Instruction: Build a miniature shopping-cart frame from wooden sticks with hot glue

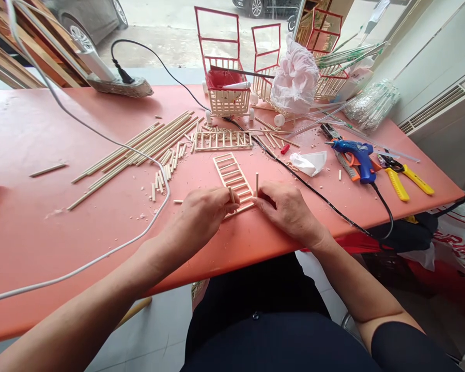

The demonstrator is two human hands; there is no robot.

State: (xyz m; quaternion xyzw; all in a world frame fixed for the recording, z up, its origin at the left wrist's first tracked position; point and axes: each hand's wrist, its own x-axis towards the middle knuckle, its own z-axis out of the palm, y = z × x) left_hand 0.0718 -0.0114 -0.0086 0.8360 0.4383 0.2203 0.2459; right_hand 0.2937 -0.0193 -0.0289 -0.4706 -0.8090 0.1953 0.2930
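Observation:
A small ladder-like frame of wooden sticks [232, 175] lies on the orange table [31, 222] in front of me. My left hand [203, 212] is closed, pinching a short wooden stick [231, 194] at the frame's near end. My right hand [287, 206] is closed too, holding another short stick [257, 184] upright at the frame's near right corner. A second, wider stick frame [223, 140] lies flat just beyond.
Long wooden sticks [139, 150] and short cut pieces lie to the left. A white cable [112, 248] and a black cable [318, 194] cross the table. A blue glue gun [358, 157], yellow-handled pliers [405, 178], small stick carts [225, 77] and a crumpled plastic bag [294, 77] lie further back.

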